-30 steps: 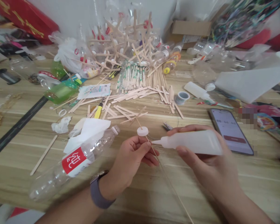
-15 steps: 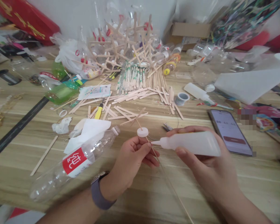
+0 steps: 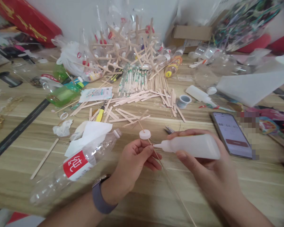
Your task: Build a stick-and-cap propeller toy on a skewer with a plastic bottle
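Observation:
Between thumb and fingers, my left hand (image 3: 136,157) pinches a thin wooden skewer (image 3: 174,186) that slants down to the lower right. A white bottle cap (image 3: 145,135) is threaded on the skewer just above those fingers. Small crossed wooden sticks (image 3: 141,119) show at the skewer's upper end. My right hand (image 3: 210,167) is closed around a white squeeze glue bottle (image 3: 191,145), held sideways. Its narrow nozzle points left and meets the skewer beside my left thumb; whether glue is flowing cannot be seen. A clear plastic bottle (image 3: 78,167) with a red label lies left of my left hand.
Behind my hands lie loose craft sticks (image 3: 125,115), a yellow cutter (image 3: 100,114) and a solder-like wire spool (image 3: 184,101). A phone (image 3: 232,134) lies at the right. Farther back are a skewer bundle (image 3: 159,82), a green bottle (image 3: 63,94) and a cardboard box (image 3: 191,33).
The glue bottle and my right hand have shifted very slightly left. My left hand, the cap and the skewer stay almost where they were.

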Demonstrator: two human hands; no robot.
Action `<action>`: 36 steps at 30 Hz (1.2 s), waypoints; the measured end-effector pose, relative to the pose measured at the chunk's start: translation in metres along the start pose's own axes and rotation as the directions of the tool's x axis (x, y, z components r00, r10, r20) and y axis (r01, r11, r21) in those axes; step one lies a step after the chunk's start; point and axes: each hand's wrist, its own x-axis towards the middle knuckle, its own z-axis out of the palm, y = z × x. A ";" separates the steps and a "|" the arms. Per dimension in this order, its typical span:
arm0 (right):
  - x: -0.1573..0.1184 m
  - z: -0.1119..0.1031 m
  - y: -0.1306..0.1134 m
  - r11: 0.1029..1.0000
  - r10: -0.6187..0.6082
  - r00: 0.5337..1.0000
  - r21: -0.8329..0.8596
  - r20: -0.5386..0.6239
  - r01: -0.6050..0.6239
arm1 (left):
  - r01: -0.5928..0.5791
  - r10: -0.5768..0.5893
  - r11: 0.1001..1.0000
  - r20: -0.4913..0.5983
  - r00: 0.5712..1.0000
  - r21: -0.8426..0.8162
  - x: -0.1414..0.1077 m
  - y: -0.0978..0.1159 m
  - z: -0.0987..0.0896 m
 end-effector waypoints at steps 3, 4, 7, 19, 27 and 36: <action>0.000 0.000 0.000 1.000 0.006 1.000 -0.009 0.000 -0.006 | 0.000 0.000 1.000 -0.002 1.000 0.003 0.000 0.000 0.000; 0.000 0.000 0.001 1.000 0.007 1.000 -0.013 0.001 -0.007 | 0.002 -0.002 1.000 -0.002 1.000 0.004 0.001 0.000 0.001; 0.000 0.001 0.001 1.000 0.002 1.000 -0.021 0.004 -0.002 | 0.007 -0.007 1.000 0.005 1.000 0.005 0.001 0.001 0.001; 0.000 -0.002 0.000 0.999 -0.009 1.000 -0.047 0.010 0.010 | 0.007 -0.007 1.000 0.018 1.000 -0.001 0.000 0.000 -0.001; -0.002 -0.002 -0.002 0.998 -0.012 1.000 -0.055 0.007 0.013 | 0.024 -0.024 1.000 0.014 1.000 0.000 0.000 0.001 0.001; -0.001 -0.001 -0.001 0.999 -0.018 1.000 -0.052 0.002 0.018 | 0.036 -0.036 0.999 -0.011 0.999 0.022 -0.002 0.003 0.002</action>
